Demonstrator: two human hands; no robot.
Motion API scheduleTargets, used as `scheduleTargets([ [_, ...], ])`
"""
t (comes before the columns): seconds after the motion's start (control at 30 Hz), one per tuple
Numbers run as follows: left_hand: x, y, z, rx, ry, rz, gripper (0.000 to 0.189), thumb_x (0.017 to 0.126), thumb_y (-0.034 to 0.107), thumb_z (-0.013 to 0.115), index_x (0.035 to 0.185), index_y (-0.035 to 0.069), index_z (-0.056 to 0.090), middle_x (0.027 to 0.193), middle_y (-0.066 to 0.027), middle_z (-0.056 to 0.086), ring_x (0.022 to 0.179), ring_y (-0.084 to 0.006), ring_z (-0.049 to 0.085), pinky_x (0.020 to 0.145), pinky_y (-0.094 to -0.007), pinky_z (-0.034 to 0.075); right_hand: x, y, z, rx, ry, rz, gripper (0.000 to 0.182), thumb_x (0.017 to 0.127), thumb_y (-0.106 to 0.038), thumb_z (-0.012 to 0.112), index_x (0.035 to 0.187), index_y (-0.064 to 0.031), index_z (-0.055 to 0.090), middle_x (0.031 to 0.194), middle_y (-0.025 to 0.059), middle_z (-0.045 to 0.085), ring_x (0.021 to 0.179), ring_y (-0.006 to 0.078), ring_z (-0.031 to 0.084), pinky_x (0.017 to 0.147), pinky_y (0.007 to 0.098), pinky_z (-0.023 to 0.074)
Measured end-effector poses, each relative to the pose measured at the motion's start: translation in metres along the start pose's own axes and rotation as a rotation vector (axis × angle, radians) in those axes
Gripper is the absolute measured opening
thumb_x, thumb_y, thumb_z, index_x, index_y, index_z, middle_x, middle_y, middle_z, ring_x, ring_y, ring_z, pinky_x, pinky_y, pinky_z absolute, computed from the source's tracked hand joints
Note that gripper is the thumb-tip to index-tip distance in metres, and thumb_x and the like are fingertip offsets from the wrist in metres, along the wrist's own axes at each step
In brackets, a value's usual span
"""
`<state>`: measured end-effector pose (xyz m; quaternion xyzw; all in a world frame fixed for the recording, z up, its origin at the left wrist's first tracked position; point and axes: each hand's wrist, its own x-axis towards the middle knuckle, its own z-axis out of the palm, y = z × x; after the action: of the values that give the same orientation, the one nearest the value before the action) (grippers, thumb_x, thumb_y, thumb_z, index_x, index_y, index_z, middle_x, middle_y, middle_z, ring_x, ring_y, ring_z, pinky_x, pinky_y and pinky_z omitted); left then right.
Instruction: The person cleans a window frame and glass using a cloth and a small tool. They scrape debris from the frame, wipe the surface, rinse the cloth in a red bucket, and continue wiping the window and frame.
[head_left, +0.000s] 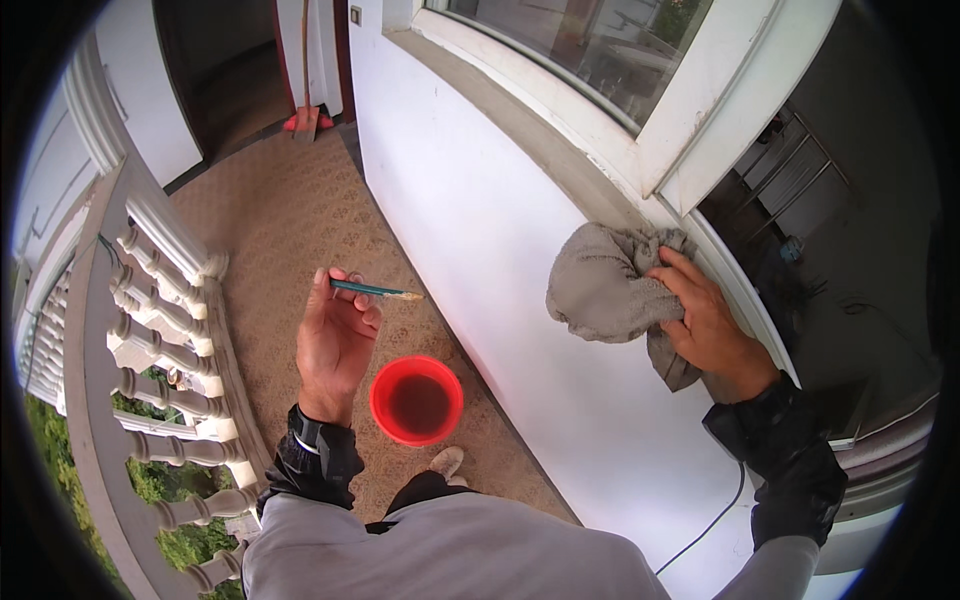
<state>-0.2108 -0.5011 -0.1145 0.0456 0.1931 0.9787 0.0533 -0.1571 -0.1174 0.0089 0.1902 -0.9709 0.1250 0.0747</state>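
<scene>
My left hand (339, 337) pinches a thin green-handled tool (371, 289), perhaps a small brush, whose pale tip points right. Bunched grey-brown towelling cloth (616, 281) is gripped in my right hand (705, 322). The cloth lies against the window sill (517, 131) beside the white window frame (720, 232), and part of it hangs over the white wall (480, 187). On the floor below my left hand stands a red bucket (416, 365) with dark liquid (420, 405) in it. Fingers and cloth hide part of the sill.
A balustrade with turned balusters (176, 341) runs along the left. At the far end, a long-handled shovel (305, 124) leans by a doorway (225, 67). My shoe (446, 461) is close to the bucket. A black cable (709, 521) hangs down the wall at lower right.
</scene>
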Motion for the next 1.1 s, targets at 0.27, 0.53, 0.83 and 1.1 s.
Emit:
scheduleTargets([
  [0.27, -0.094, 0.078, -0.035, 0.096, 0.190, 0.221, 0.023, 0.098, 0.029, 0.046, 0.095, 0.009, 0.056, 0.087, -0.0015, 0.053, 0.073, -0.0122, 0.052, 0.064, -0.0257, 0.043, 0.134, 0.003, 0.045, -0.062, -0.041, -0.112, 0.047, 0.076, -0.002, 0.054, 0.123, -0.0042, 0.048, 0.140, 0.0251, 0.034, 0.128, 0.0412, 0.036, 0.107, 0.0427, 0.0304],
  [0.53, -0.077, 0.140, -0.087, 0.075, 0.300, 0.302, 0.021, 0.098, 0.028, 0.047, 0.094, 0.010, 0.058, 0.088, -0.0019, 0.058, 0.070, -0.0118, 0.052, 0.061, -0.0250, 0.043, 0.238, -0.008, 0.068, -0.071, -0.054, -0.014, 0.048, 0.078, -0.011, 0.055, 0.125, -0.0051, 0.048, 0.141, 0.0244, 0.034, 0.128, 0.0396, 0.036, 0.107, 0.0400, 0.0295],
  [0.83, 0.049, 0.282, -0.185, 0.048, 0.291, 0.214, 0.020, 0.097, 0.028, 0.050, 0.094, 0.011, 0.060, 0.086, 0.0005, 0.057, 0.072, -0.0115, 0.051, 0.062, -0.0246, 0.043, 0.334, 0.013, 0.109, -0.040, 0.062, 0.203, 0.049, 0.078, -0.011, 0.061, 0.125, -0.0066, 0.051, 0.143, 0.0195, 0.035, 0.130, 0.0335, 0.037, 0.107, 0.0353, 0.0317],
  [1.1, 0.159, 0.355, -0.219, 0.106, 0.310, 0.086, 0.020, 0.096, 0.029, 0.050, 0.092, 0.012, 0.059, 0.084, 0.0002, 0.059, 0.069, -0.0120, 0.051, 0.060, -0.0254, 0.042, 0.419, -0.001, 0.126, 0.082, 0.064, 0.295, 0.047, 0.078, -0.007, 0.062, 0.124, -0.0086, 0.052, 0.144, 0.0183, 0.034, 0.131, 0.0336, 0.036, 0.106, 0.0344, 0.0328],
])
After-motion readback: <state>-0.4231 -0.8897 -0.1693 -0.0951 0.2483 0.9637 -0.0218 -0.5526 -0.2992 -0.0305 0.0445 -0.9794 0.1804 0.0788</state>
